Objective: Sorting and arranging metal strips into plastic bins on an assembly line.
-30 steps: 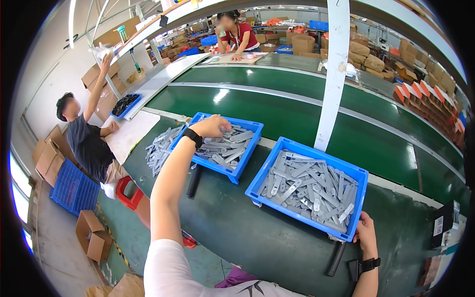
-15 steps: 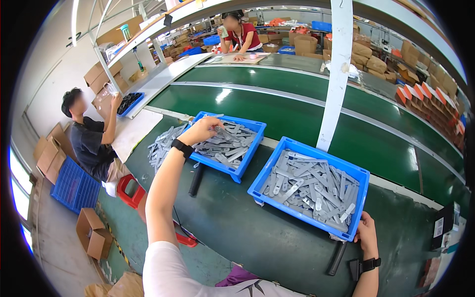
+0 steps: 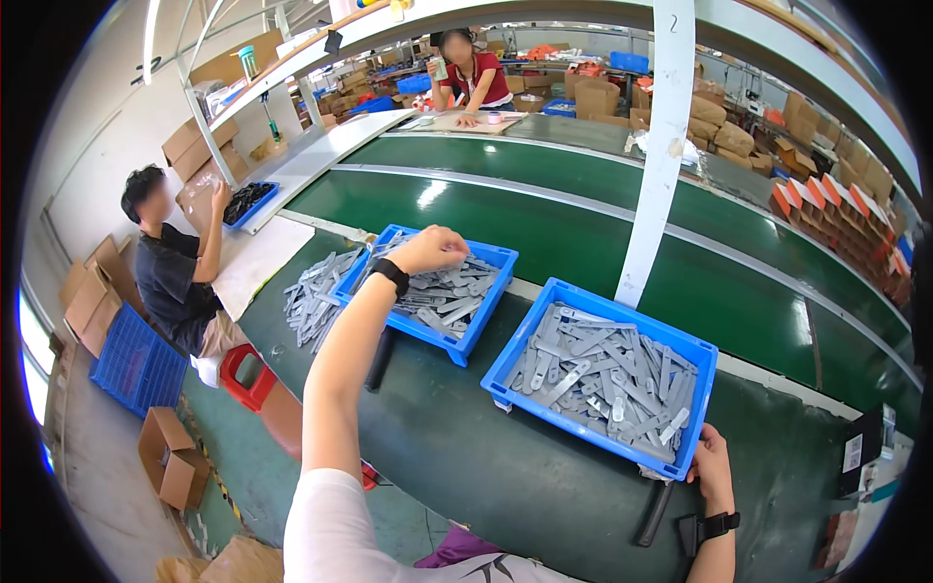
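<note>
While grey strips (image 3: 452,304) fill the left tray (image 3: 482,313), the left hand (image 3: 434,249) is above them, fingers bunched; whether it holds one, I cannot tell. Handling strips seems the step underway, the next move calling for a pinch. Right of the left tray, the right hand (image 3: 712,459) touches a second tray (image 3: 583,426), grip partly hidden; farther right, a box label (image 3: 852,453) is unreadable.
</note>
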The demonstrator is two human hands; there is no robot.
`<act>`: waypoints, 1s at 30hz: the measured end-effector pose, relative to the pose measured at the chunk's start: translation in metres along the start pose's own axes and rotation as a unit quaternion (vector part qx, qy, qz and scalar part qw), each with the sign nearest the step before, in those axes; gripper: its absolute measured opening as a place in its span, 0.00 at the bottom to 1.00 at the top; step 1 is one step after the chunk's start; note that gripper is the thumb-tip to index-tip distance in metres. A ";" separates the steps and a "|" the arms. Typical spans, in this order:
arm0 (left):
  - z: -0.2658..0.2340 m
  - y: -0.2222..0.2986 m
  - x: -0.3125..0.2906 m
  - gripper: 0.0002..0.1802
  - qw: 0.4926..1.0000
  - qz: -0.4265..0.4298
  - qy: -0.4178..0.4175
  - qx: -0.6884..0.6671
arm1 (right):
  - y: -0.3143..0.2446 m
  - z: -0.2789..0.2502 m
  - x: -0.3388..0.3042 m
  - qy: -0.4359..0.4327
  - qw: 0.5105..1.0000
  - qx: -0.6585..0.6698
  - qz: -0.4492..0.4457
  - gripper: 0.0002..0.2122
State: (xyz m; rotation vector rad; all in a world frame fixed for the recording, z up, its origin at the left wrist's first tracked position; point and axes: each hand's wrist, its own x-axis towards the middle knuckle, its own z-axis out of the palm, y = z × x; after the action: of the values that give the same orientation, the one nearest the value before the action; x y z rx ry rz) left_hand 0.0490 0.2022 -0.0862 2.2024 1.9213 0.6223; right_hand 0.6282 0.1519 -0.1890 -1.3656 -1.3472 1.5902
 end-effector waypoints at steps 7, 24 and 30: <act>0.025 0.021 0.013 0.16 0.972 -0.030 -0.073 0.222 | -0.002 0.000 -0.001 -0.004 1.000 -0.002 -0.008 0.16; -0.010 0.000 -0.015 0.12 0.992 0.014 -0.095 0.078 | -0.003 0.000 -0.001 -0.001 1.000 -0.002 -0.008 0.15; -0.011 -0.010 -0.015 0.12 0.992 -0.006 -0.124 0.007 | -0.007 0.006 -0.003 0.002 1.000 -0.011 -0.008 0.14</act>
State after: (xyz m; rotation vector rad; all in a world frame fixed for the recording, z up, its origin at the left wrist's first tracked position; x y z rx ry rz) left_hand 0.0344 0.1878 -0.0831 2.1575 1.8152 0.3172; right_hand 0.6223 0.1493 -0.1822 -1.3665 -1.3730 1.5661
